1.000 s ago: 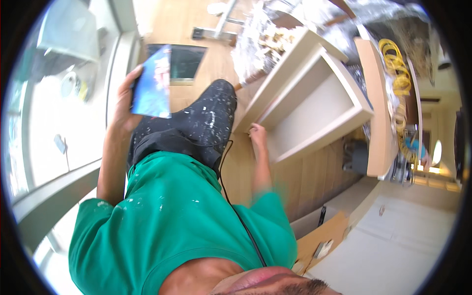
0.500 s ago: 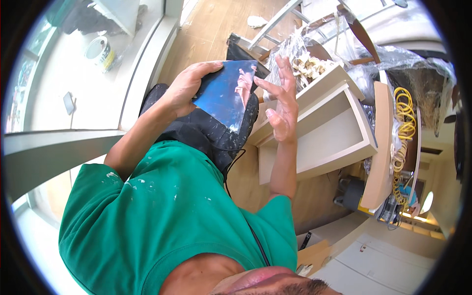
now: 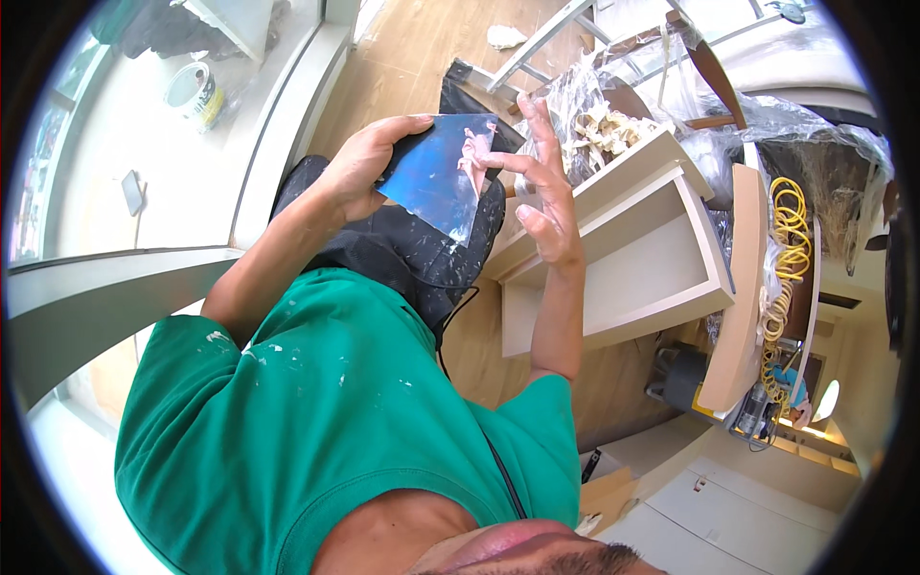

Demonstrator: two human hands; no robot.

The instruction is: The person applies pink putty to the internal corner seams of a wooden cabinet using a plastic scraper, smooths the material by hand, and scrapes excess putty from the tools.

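My left hand (image 3: 362, 174) grips the left edge of a flat blue sheet (image 3: 426, 187), thumb along its top, holding it above my dark, paint-specked trousers. A ridge of pink paste (image 3: 471, 163) lies near the sheet's right edge, with pale smears lower down. My right hand (image 3: 551, 211) is raised at the right of the sheet. Its index finger reaches across to the pink paste and appears to touch it, while the other fingers stay spread and hold nothing.
A beige open drawer-like box (image 3: 637, 264) stands at my right, with plastic sheeting (image 3: 815, 134) and a metal ladder (image 3: 546, 43) beyond. A yellow coiled hose (image 3: 789, 230) hangs far right. Left, past the window frame (image 3: 287, 134), stands a paint can (image 3: 192, 93).
My right hand's index finger has moved left onto the pink paste from beside the sheet. The left hand keeps its hold, with the sheet slightly shifted.
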